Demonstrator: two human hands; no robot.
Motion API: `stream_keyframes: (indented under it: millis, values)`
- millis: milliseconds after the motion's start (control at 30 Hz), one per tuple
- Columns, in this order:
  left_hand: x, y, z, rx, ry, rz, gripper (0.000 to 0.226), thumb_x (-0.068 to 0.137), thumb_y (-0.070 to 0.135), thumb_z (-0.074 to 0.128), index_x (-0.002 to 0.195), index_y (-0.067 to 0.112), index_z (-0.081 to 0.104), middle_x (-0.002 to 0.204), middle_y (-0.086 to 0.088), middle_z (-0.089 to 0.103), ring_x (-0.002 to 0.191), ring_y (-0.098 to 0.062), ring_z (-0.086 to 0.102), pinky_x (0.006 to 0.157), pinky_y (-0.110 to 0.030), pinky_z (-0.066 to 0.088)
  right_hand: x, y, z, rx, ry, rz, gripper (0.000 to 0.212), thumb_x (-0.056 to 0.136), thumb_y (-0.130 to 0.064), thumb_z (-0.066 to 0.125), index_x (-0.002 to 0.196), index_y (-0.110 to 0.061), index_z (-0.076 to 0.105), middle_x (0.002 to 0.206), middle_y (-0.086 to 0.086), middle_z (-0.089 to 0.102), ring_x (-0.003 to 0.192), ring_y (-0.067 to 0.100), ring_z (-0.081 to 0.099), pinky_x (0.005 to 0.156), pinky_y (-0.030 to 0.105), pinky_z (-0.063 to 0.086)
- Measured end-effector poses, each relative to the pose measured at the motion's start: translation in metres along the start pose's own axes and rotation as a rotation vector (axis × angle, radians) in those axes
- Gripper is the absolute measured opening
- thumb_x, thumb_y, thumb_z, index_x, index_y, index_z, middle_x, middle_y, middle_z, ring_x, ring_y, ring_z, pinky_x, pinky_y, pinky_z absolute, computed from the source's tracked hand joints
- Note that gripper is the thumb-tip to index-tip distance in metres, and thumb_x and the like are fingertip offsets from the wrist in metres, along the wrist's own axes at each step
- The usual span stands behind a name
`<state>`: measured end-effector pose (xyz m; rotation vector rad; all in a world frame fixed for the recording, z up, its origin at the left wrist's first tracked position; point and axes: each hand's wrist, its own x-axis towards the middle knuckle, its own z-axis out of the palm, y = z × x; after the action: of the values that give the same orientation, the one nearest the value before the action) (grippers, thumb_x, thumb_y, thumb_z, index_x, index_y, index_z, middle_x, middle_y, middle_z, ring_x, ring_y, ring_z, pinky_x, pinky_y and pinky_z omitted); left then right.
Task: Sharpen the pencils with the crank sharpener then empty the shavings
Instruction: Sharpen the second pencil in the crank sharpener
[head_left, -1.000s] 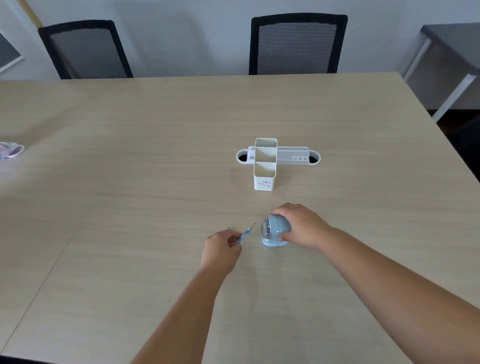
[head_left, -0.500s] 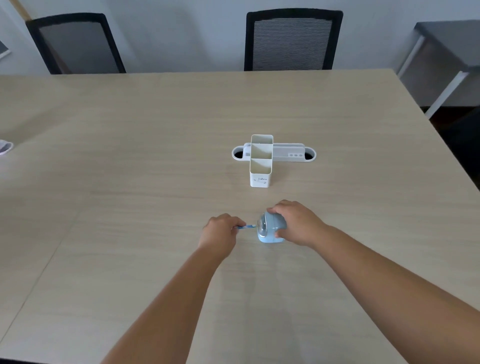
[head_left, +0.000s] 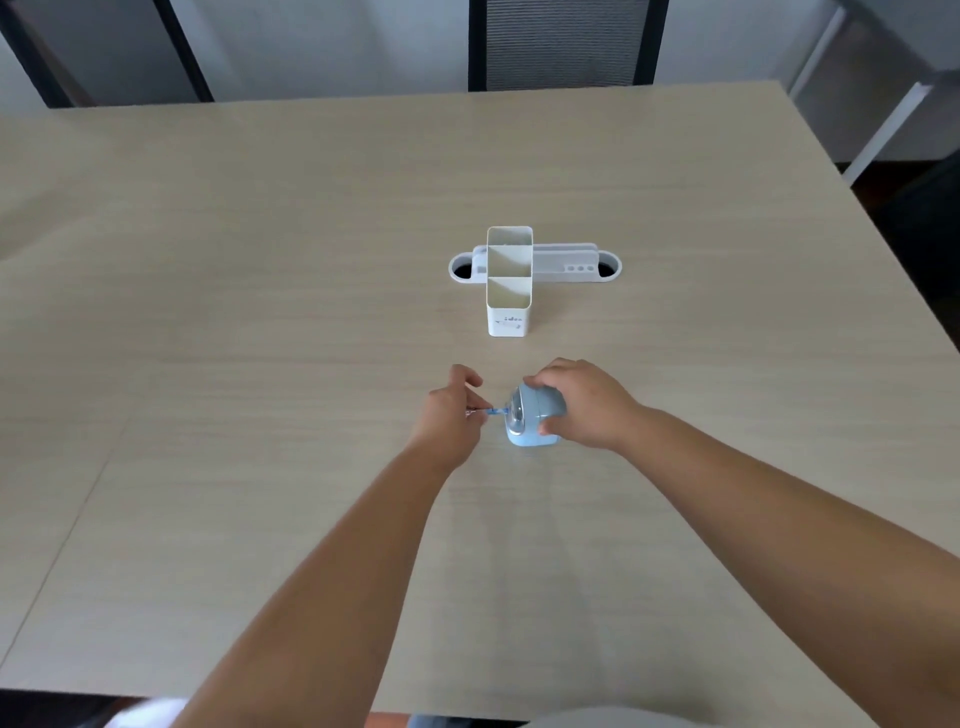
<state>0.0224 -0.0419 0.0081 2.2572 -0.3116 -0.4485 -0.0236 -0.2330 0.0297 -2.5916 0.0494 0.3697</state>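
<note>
Near the front middle of the pale wood-grain table (head_left: 260, 364), the person's right hand (head_left: 584, 402) is wrapping over the top and far side of a small rounded light-blue plastic crank sharpener (head_left: 530, 418), fingers curled across it and thumb pressing its near side, pinning it to the tabletop. Just beside it, the left hand (head_left: 449, 415) is pinching a thin blue pencil (head_left: 493, 411) between thumb and fingertips, with the other fingers loosely bent above. Only a short length of the pencil is showing between that hand and the sharpener's grey front face; it is lying roughly level, its tip end meeting the face, though how far it is going in I cannot tell. The two hands are sitting close together with the sharpener between them, both forearms reaching in from the near edge of the table.

Farther back, well apart from the hands, a tall white rectangular pen holder (head_left: 509, 291) with divided compartments is standing upright, and just behind it a low white oval cable tray (head_left: 571, 267) is lying across the table. Beyond the far edge, a black mesh-backed office chair (head_left: 561, 47) is standing against a pale wall.
</note>
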Motion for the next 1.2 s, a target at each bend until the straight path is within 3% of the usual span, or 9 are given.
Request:
stream_keyframes:
  millis: [133,367,467,600,800,933,1033,1133,1200]
  values:
    - [0.0,-0.002,0.004,0.015,0.008,0.015,0.027,0.086,0.002,0.059,0.107,0.014,0.046,0.087,0.002,0.066,0.088,-0.019,0.061,0.068,-0.025,0.045,0.001,0.002,0.001,0.007,0.009,-0.005,0.064,0.069,-0.028,0.075,0.129,-0.022,0.053,0.126,0.0,0.054,0.115,0.024,0.049,0.097,0.037,0.042]
    - [0.001,0.004,0.012,0.022,-0.016,0.034,0.028,0.086,0.006,0.062,0.107,0.016,0.047,0.084,0.007,0.064,0.084,-0.017,0.061,0.066,-0.029,0.048,0.0,0.003,0.003,0.016,0.02,-0.011,0.064,0.07,-0.029,0.074,0.129,-0.022,0.052,0.126,0.0,0.054,0.116,0.023,0.048,0.097,0.036,0.041]
    - [0.002,-0.01,0.004,0.068,-0.017,0.02,0.022,0.084,0.017,0.068,0.102,0.02,0.056,0.088,0.008,0.066,0.084,-0.015,0.063,0.074,-0.029,0.052,0.0,0.003,0.003,0.032,0.007,-0.014,0.064,0.07,-0.029,0.075,0.129,-0.024,0.053,0.127,-0.003,0.053,0.116,0.021,0.048,0.096,0.033,0.041]
    - [0.005,-0.021,-0.002,0.219,-0.033,0.047,0.005,0.086,0.024,0.068,0.089,0.022,0.071,0.088,0.002,0.072,0.083,-0.016,0.065,0.074,-0.03,0.053,0.0,0.004,0.005,0.053,0.012,-0.019,0.064,0.07,-0.028,0.075,0.13,-0.025,0.052,0.128,-0.004,0.053,0.118,0.019,0.047,0.095,0.031,0.039]
    - [0.005,-0.009,0.002,0.29,-0.027,0.124,0.01,0.088,0.02,0.065,0.093,0.016,0.073,0.089,-0.003,0.071,0.084,-0.021,0.061,0.074,-0.033,0.049,-0.002,0.004,0.008,0.052,0.027,-0.025,0.065,0.071,-0.028,0.074,0.131,-0.024,0.051,0.129,-0.003,0.052,0.118,0.022,0.046,0.096,0.033,0.039]
    - [0.004,-0.01,0.002,0.307,-0.043,0.097,0.011,0.088,0.026,0.063,0.094,0.021,0.072,0.094,0.0,0.072,0.09,-0.021,0.064,0.077,-0.033,0.052,-0.003,0.004,0.007,0.047,0.021,-0.025,0.066,0.072,-0.029,0.073,0.133,-0.025,0.049,0.132,-0.002,0.051,0.121,0.022,0.045,0.099,0.035,0.039]
    - [0.002,-0.007,-0.001,0.439,-0.079,0.088,0.03,0.088,0.037,0.06,0.115,0.024,0.064,0.114,0.005,0.068,0.11,-0.019,0.058,0.089,-0.033,0.049,-0.009,0.004,0.005,0.129,0.019,-0.01,0.078,0.07,-0.028,0.076,0.139,-0.025,0.041,0.14,-0.002,0.048,0.128,0.02,0.042,0.103,0.032,0.036]
    - [-0.005,0.001,-0.005,0.562,-0.123,0.095,0.061,0.084,0.04,0.061,0.139,0.022,0.041,0.132,0.0,0.057,0.125,-0.025,0.045,0.098,-0.039,0.044,-0.023,0.011,0.004,0.45,0.118,0.106,0.097,0.064,-0.027,0.084,0.145,-0.028,0.029,0.148,-0.006,0.039,0.133,0.015,0.039,0.107,0.031,0.034]
    - [-0.01,0.006,-0.004,0.552,-0.11,0.114,0.075,0.081,0.04,0.062,0.146,0.025,0.028,0.14,-0.001,0.047,0.128,-0.027,0.04,0.102,-0.042,0.04,-0.03,0.025,0.004,0.634,0.19,0.223,0.09,0.069,-0.028,0.081,0.144,-0.026,0.031,0.146,-0.007,0.04,0.131,0.015,0.04,0.107,0.034,0.037]
